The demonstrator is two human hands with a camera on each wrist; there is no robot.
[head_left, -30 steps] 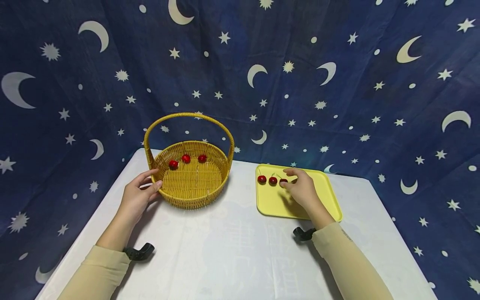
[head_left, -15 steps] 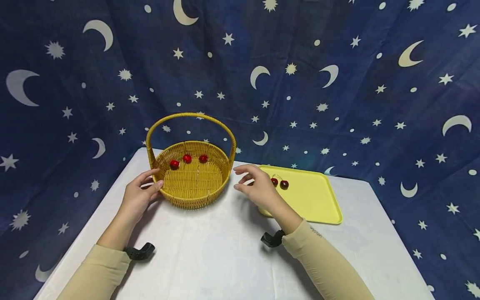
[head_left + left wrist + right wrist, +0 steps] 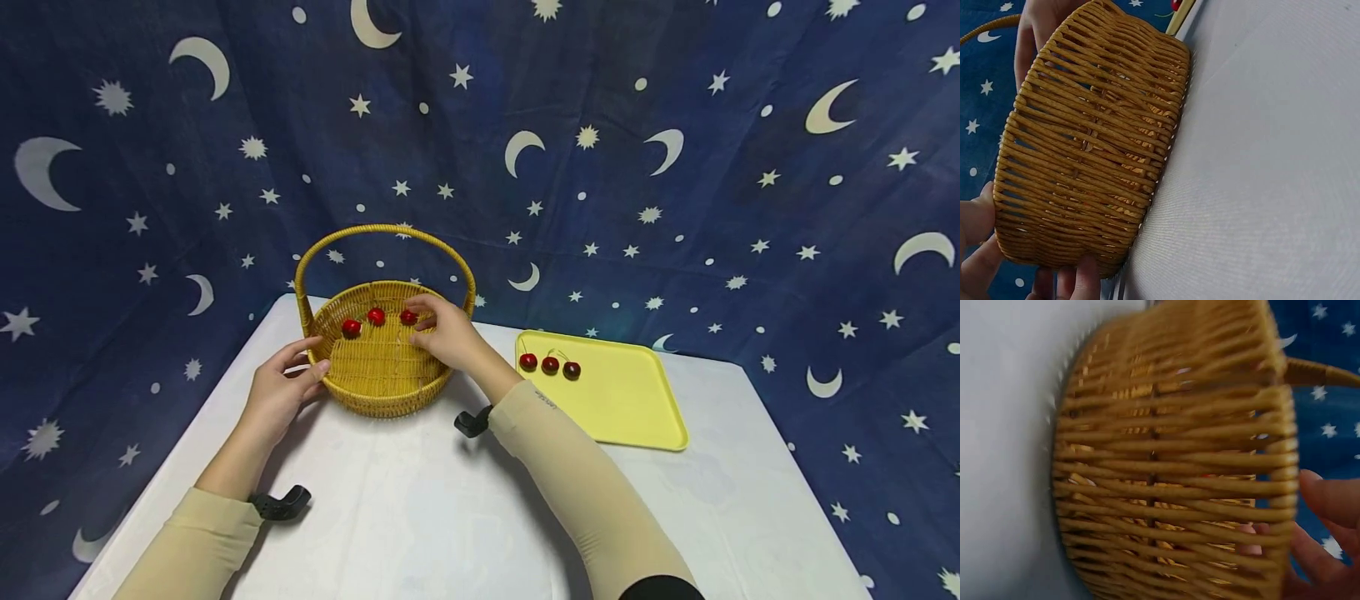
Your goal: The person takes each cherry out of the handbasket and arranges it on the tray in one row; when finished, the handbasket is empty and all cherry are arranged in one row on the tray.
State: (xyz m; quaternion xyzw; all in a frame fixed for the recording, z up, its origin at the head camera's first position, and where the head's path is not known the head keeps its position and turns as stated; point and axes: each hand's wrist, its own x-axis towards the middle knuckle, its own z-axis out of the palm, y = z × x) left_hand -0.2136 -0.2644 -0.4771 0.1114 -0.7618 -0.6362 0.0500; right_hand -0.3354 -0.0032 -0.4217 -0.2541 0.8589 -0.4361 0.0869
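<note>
At the left of the table a woven basket (image 3: pixel 386 387) with a tall arched handle holds three red cherries (image 3: pixel 351 328) near its back wall. My left hand (image 3: pixel 279 385) grips the basket's left side, with the thumb at the rim and fingers against the outer wall in the left wrist view. Over the basket's right rim reaches my right hand (image 3: pixel 447 335), its thumb and forefinger apart beside the rightmost cherry (image 3: pixel 408 317). Whether they touch it cannot be told. A yellow tray (image 3: pixel 622 404) carries three darker cherries (image 3: pixel 550 365) with stems in a row.
A white cloth covers the table (image 3: pixel 397 508). Behind it hangs a dark blue curtain (image 3: pixel 600 275) with moons and stars. The basket's handle (image 3: pixel 386 228) arches above the bowl, close to my right hand. The tray lies right of the basket, with a gap between.
My right hand has left the rightmost cherry on the tray and moved left, across the gap, into the basket. The left hand has stayed at the basket's side.
</note>
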